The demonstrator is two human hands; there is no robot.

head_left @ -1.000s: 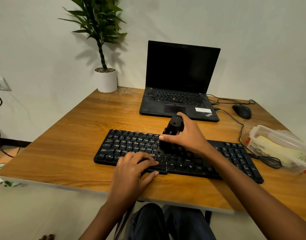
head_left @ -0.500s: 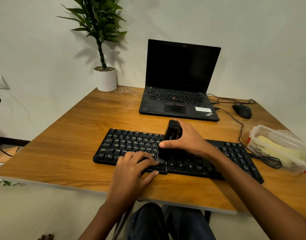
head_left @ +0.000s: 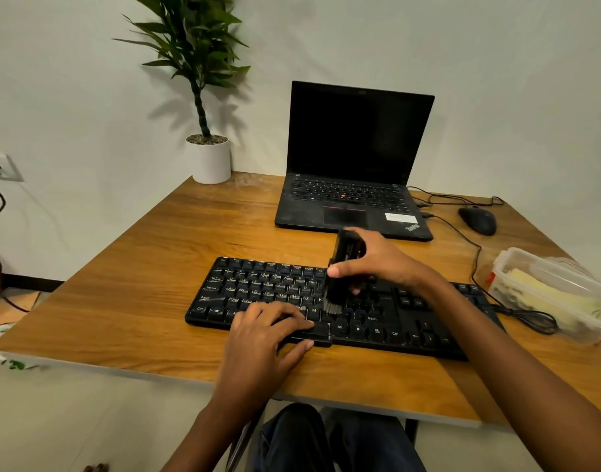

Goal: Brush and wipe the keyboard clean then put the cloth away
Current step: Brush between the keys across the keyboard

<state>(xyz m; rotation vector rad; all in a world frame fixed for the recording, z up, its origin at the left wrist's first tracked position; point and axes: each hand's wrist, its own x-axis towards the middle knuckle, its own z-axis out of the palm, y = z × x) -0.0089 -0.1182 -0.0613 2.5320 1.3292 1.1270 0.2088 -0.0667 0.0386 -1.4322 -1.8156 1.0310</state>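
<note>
keyboard (head_left: pixel 268 287): black, lies across the lower middle of the frame on the wooden bench (head_left: pixel 156 267).
brush (head_left: pixel 346 250): black, upright at the centre of the frame, bristles down on the keys.
right hand (head_left: pixel 384 264): grip curled round the brush handle, thumb on its left face.
left hand (head_left: pixel 261 338): grip spread, fingers flat on the keyboard's near edge, pinching nothing.
cloth (head_left: pixel 537 294): yellow, folded inside a clear plastic box (head_left: pixel 516 257) at the right edge of the frame.
laptop (head_left: pixel 353 144): open, screen dark, upper middle.
mouse (head_left: pixel 477 220): black, right of the laptop.
plant pot (head_left: pixel 208 160): white, upper left.
</note>
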